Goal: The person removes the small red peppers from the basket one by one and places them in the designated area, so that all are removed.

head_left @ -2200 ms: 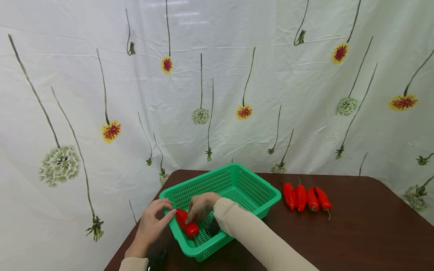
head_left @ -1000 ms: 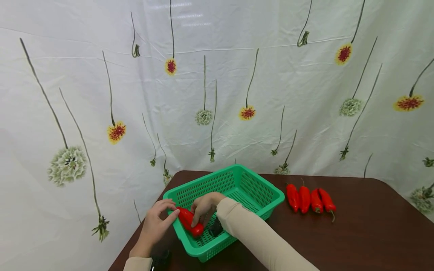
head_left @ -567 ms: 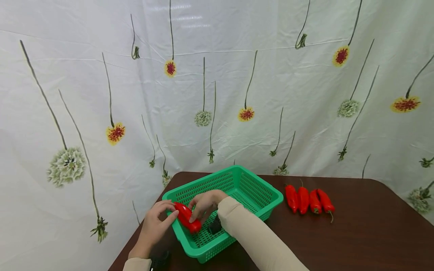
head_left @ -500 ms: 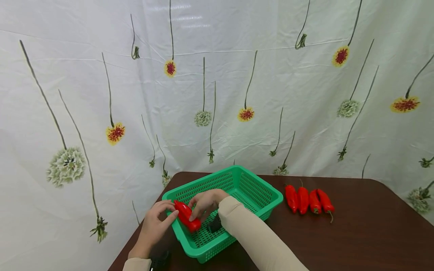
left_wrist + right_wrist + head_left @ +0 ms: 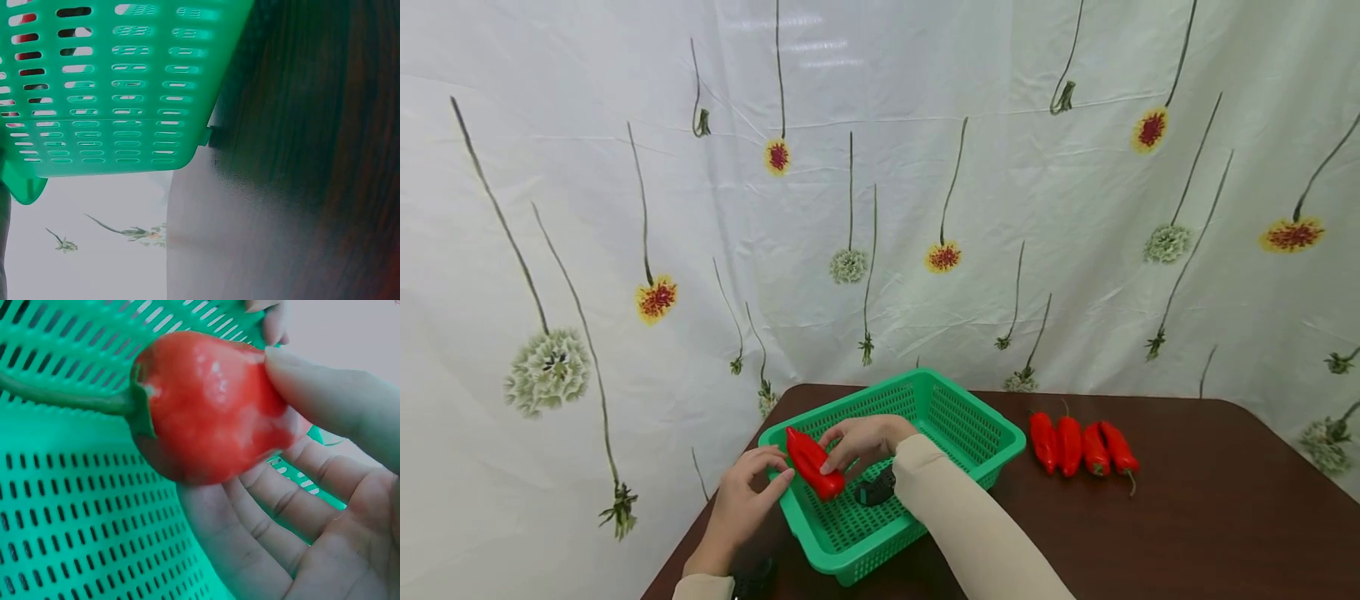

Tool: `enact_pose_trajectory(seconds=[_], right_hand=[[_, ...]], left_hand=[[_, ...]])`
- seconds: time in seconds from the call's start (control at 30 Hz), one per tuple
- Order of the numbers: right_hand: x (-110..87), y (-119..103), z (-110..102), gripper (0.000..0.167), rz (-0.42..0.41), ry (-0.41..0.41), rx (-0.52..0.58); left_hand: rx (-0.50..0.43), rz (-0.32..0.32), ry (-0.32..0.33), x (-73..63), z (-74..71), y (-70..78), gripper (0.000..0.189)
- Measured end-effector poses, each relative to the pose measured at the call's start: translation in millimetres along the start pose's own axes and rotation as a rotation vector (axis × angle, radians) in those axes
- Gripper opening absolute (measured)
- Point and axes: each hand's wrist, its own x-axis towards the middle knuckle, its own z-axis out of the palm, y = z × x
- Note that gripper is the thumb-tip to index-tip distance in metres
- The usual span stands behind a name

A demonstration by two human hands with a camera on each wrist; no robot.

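Observation:
A long red pepper (image 5: 805,457) is held in my right hand (image 5: 867,440), raised off the floor of the green plastic basket (image 5: 842,557) and still within its left end. In the right wrist view the thumb lies along one side of the red pepper (image 5: 26,39), and the fingers curl beneath it; its green stem (image 5: 69,400) points away from the palm. My left hand (image 5: 743,493) grips the basket's left rim with curled fingers and thumb. Only a sliver of that hand shows in the left wrist view, beside the basket's slotted wall (image 5: 125,125).
Several red peppers (image 5: 1069,446) lie in a row on the dark brown table (image 5: 1187,500), right of the basket. A black wrist device (image 5: 877,487) shows under my right wrist. Behind the table hangs a white flower-print cloth (image 5: 895,208).
My right hand has lifted the red pepper from the basket floor, tilting its tip up towards the left rim. My left hand keeps its place on the rim.

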Motion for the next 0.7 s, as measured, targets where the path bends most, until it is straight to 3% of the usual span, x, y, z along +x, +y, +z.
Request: enact_pose_trajectory(seconds=[0.23,0.7], right_hand=[[-1.7,-4,0,0.032,-0.056,0.02,0.047],[-8.9,-15,-3,0.054,-0.154,0.164,0.219]], left_hand=[[0.011,-0.017,-0.004,-0.5,-0.3,1.1,0.019],[0.02,-0.014,-0.008,-0.7,-2.6,2.9,0.019]])
